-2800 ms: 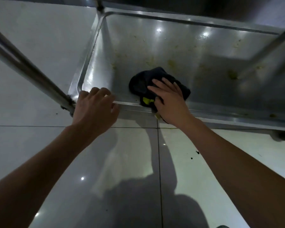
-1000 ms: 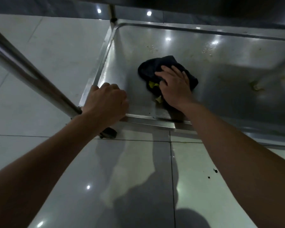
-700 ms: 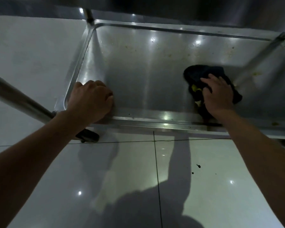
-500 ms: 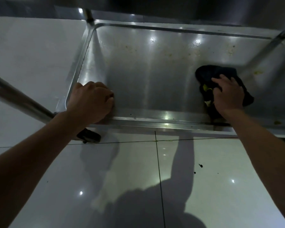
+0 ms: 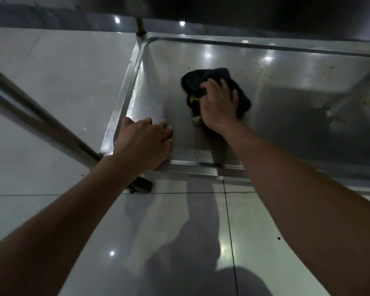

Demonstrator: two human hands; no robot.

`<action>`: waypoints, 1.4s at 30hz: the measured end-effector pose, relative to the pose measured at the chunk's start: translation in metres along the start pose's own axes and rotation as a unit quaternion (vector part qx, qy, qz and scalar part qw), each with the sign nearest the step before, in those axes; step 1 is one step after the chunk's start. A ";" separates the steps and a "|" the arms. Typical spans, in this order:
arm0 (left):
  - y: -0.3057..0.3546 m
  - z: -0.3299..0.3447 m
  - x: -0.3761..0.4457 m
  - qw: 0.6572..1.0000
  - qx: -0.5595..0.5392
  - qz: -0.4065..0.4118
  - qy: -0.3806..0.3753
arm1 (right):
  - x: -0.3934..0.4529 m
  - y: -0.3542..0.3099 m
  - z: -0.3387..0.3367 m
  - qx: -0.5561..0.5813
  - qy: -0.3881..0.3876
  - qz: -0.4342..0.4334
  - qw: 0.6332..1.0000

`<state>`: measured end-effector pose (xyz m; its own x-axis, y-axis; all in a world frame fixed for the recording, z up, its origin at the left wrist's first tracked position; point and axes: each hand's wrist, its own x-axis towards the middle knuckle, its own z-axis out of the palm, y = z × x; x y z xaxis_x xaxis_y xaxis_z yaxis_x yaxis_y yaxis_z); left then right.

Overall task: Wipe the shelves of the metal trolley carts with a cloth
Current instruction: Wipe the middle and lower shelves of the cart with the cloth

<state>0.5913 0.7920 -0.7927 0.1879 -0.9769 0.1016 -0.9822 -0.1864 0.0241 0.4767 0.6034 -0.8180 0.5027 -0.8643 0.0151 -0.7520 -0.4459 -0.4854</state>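
The trolley's bottom steel shelf (image 5: 286, 107) fills the upper right of the head view, with a raised rim all round. A bunched dark cloth (image 5: 193, 82) with a bit of yellow showing lies on the shelf's left half. My right hand (image 5: 219, 103) presses down on the cloth with spread fingers, covering most of it. My left hand (image 5: 143, 144) rests on the shelf's near left corner, palm over the rim and fingers lying on the steel. Yellowish stains (image 5: 367, 102) dot the shelf's right part.
A slanting steel tube (image 5: 41, 122) of the trolley frame runs down to the near left corner. A black caster (image 5: 140, 185) sits under that corner. A corner post (image 5: 140, 28) rises at the back left, and the dark upper shelf (image 5: 244, 11) hangs overhead. Glossy white floor tiles (image 5: 179, 231) lie below.
My right hand has slid the cloth from the shelf's right side back to its left half. My left hand stays at the near left corner, its fingers now flatter on the steel.
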 end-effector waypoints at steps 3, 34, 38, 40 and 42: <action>0.001 0.000 -0.004 1.000 -0.005 -0.001 0.013 | 0.010 -0.044 0.018 0.036 -0.043 -0.036 0.998; 0.017 -0.009 0.001 0.990 0.095 0.029 -0.099 | -0.073 0.221 -0.126 -0.043 0.084 0.104 0.990; 0.036 -0.010 0.002 0.996 0.007 -0.027 -0.087 | -0.072 0.212 -0.123 -0.054 0.085 0.108 0.989; 0.045 -0.008 0.000 0.996 -0.005 -0.017 -0.092 | -0.075 0.210 -0.124 -0.064 0.073 0.101 0.990; 0.050 -0.007 0.000 0.995 -0.007 -0.009 -0.098 | -0.078 0.208 -0.126 -0.086 0.050 0.085 0.991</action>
<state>0.5425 0.7837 -0.7843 0.1999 -0.9752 -0.0946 -0.9782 -0.2043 0.0383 0.2273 0.5489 -0.8095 0.3246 -0.9451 0.0377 -0.8879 -0.3182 -0.3323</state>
